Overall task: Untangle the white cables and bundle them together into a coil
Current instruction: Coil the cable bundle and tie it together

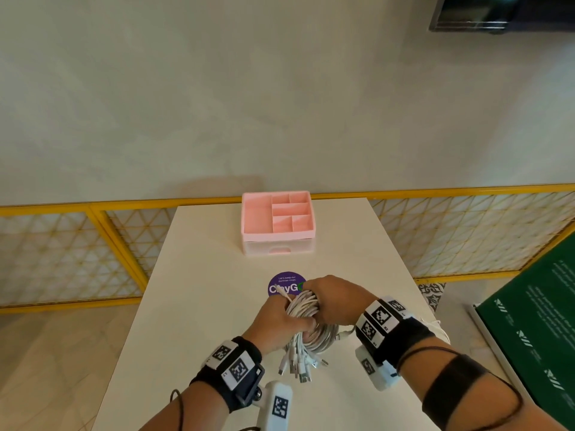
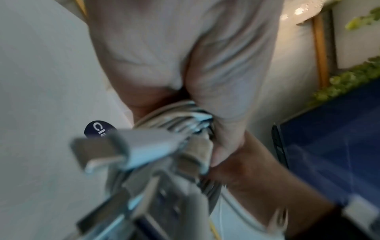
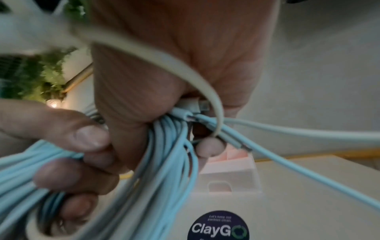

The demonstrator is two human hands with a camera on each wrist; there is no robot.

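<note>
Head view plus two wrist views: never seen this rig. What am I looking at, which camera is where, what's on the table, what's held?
No robot here: a person works bare-handed, with a camera on the head and one strapped to each wrist. The wide picture looks down from the head; the two close, blurry ones look along each hand.

On the white table stand a pink organizer at the far end and a round purple sticker.

Both hands hold one coil of white cables above the table. The left hand grips it from the left, the right hand from above. Loose plug ends hang below the grip.
</note>
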